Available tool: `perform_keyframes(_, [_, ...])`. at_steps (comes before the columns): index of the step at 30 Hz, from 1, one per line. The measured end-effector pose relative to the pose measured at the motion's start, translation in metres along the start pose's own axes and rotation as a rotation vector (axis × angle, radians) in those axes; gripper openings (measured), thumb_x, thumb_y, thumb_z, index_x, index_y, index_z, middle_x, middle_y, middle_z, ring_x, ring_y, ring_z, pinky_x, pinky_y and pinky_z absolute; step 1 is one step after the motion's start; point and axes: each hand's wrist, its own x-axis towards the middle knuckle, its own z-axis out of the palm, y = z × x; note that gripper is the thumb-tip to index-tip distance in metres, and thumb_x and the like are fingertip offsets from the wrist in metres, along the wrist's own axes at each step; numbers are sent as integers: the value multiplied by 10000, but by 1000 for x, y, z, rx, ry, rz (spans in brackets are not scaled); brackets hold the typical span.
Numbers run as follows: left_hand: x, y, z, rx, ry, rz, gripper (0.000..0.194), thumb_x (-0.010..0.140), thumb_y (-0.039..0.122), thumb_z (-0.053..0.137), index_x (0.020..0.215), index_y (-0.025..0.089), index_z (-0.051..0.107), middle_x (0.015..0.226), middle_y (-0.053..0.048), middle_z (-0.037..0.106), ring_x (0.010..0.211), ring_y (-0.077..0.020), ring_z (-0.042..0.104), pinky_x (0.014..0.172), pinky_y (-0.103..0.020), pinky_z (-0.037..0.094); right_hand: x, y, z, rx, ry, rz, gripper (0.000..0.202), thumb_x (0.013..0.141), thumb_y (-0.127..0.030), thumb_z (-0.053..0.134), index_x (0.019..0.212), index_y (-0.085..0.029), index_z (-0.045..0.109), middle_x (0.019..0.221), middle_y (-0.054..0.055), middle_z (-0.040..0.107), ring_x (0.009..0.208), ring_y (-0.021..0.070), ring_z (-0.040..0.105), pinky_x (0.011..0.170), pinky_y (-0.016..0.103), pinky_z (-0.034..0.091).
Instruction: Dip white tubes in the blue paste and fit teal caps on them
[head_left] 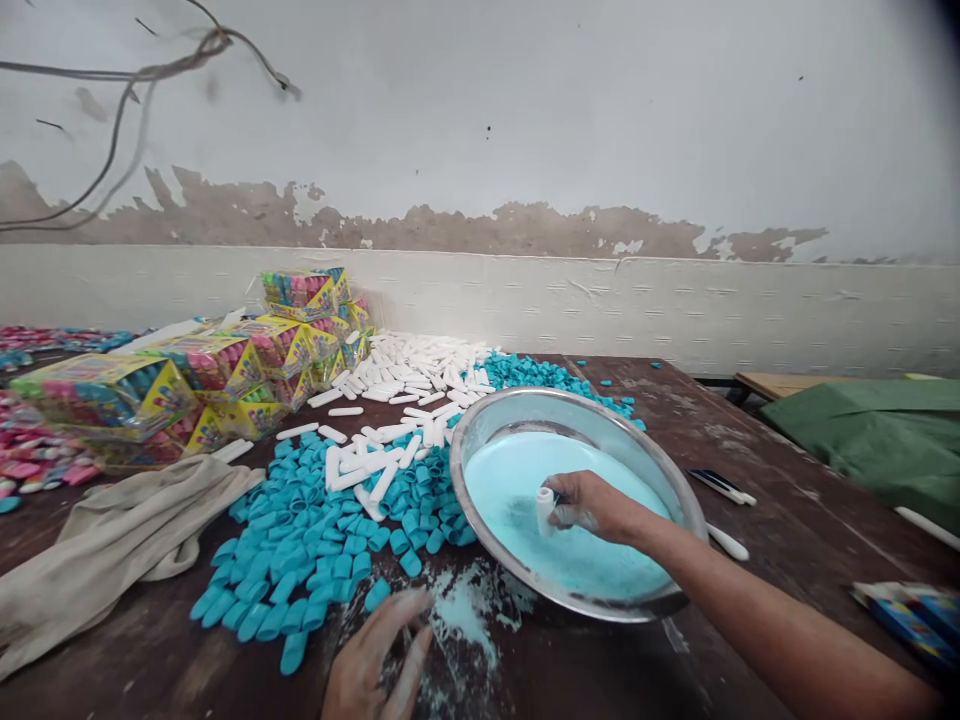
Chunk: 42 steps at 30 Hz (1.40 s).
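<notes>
My right hand (589,505) is over a wide metal bowl (469,500) of light blue powder (600,460), its fingers closed on a small white tube (545,508) whose open end faces up. The tube's lower end is at the powder. Near the table's front edge, my left hand (386,650) has its thumb and fingers apart, with nothing seen between them. It is beside some spilled powder (469,610) and a heap of blue caps (300,540). White tubes (364,465) lie on and behind the caps.
Boxes of colourful pieces (112,390) are stacked at the left, with a beige cloth (150,520) in front. More blue caps (532,372) lie behind the bowl. A cutter knife (721,487) and a white stick (727,542) lie right of it. Green fabric (877,430) is at the far right.
</notes>
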Motion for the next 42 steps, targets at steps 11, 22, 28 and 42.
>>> perform_keyframes(11, [127,85,107,327,-691,82,218,737,339,564,871,178,626,832,-80,660,795,-252,607,672,-313,455,-37,0,-5,165,111,-3,93,608,-133,513,692,-159,540,579,-15,572,550,126,541,545,217,444])
perform_keyframes(22, [140,91,111,446,-735,132,135,706,140,483,760,167,604,713,-76,641,767,-253,589,799,-432,345,-61,6,-6,-611,304,-117,225,768,-171,501,974,-178,590,947,94,621,895,231,568,776,341,408])
perform_keyframes(28, [130,102,107,429,-689,149,145,713,164,500,836,174,576,806,-76,643,855,-261,579,806,-432,370,-59,-11,-3,-643,375,-88,261,853,-307,382,715,-184,567,613,38,603,635,191,558,592,275,361])
perform_keyframes(42, [111,69,34,79,-192,138,200,850,218,360,984,140,486,910,-88,599,802,-188,558,689,-287,452,-34,-89,19,-375,537,-157,476,736,-607,399,882,-192,581,572,27,622,515,193,576,491,271,413])
